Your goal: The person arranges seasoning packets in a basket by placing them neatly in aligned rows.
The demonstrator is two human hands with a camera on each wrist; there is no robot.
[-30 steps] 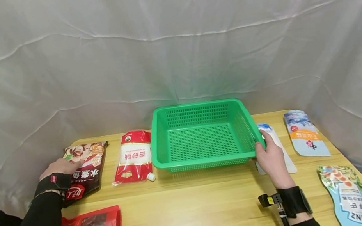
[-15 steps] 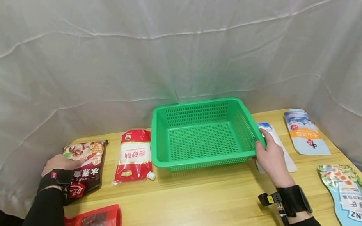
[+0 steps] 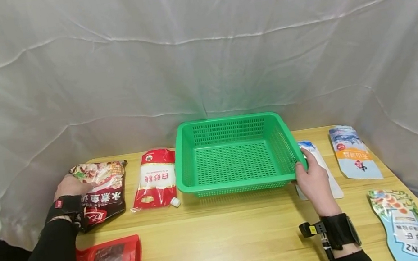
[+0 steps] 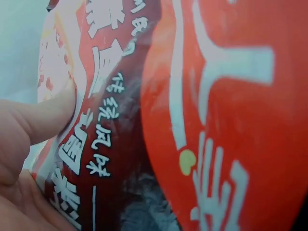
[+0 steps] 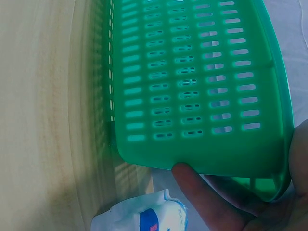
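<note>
While the green basket is steadied, a pouch is gripped.
Right hand fingers clamp its rim; left hand pinches the dark red pouch; lifting basketward seems called for.

I count one green basket on the worktop. Three red pouches lie on its left side, and three white-and-blue pouches on its right.
</note>
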